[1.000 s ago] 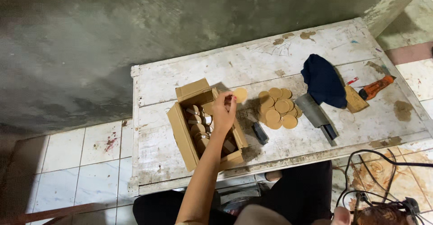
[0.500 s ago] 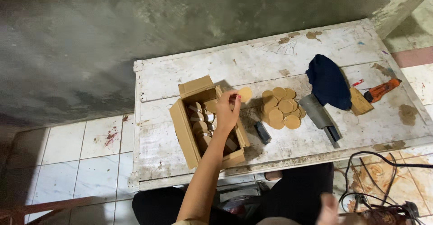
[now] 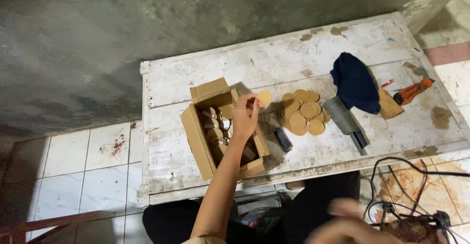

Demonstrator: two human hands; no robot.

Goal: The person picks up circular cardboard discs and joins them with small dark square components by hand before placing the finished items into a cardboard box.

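The left hand [image 3: 243, 116] now pinches a tan round disc [image 3: 264, 98] between its fingertips, lifted above the open cardboard box [image 3: 198, 136] it reached into a second ago. The right hand [image 3: 342, 224], blurred at the bottom edge, cannot be judged. More discs [image 3: 302, 113] lie piled nearby on the white table [image 3: 205, 72].

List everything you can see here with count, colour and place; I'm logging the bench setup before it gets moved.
Table: one, worn white, against the grey wall.
Cardboard box: one, brown, open, table's left part, round pieces inside.
Stack of discs: one pile, tan, centre of table; count unclear.
Single disc: one, tan, at the left hand's fingertips.
Small dark block: one, black, right of the box.
Cloth: one, dark blue, right of the discs.
Grey tool: one, under the cloth's edge.
Orange-handled tool: one, far right.
Cables: black, floor at lower right.
Left hand: over the box, holding the disc.
Right hand: blurred, bottom edge.
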